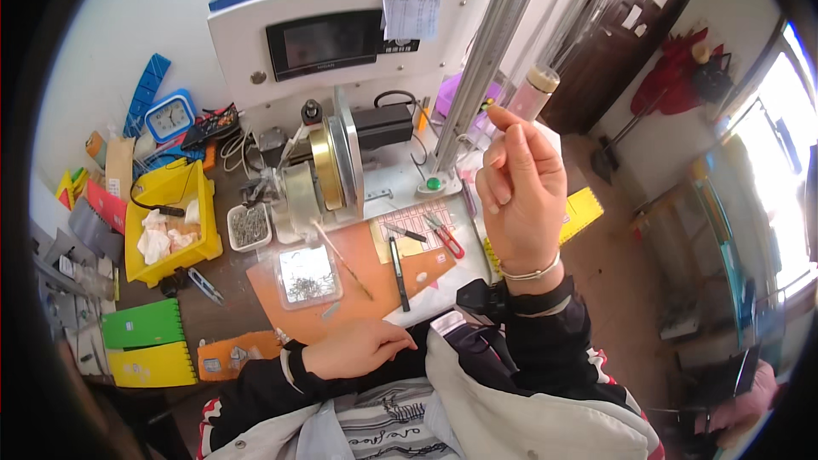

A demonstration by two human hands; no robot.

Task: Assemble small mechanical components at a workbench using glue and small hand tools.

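Raised beside the machine's upright metal rail (477,68), my right hand (524,187) is closed, thumb and fingers drawn together in a pinch. A tiny yellowish speck shows by its fingertips; whether it is held is too small to tell. My left hand (354,349) rests low at the table's near edge, fingers together and curled under, so what they may hold is hidden. Past it lie a clear box of small metal pins (308,276), a black pen-like tool (399,274), a thin stick (345,262) and red-handled snips (445,237) on an orange sheet (281,290).
A white machine (243,51) with a dark screen (328,44) and a round drum (319,170) fills the back. To the left are a yellow bin (170,260), a white tray of metal pieces (250,228), a blue clock (170,117) and notebooks (143,324). A green button (434,184) sits beneath the rail.
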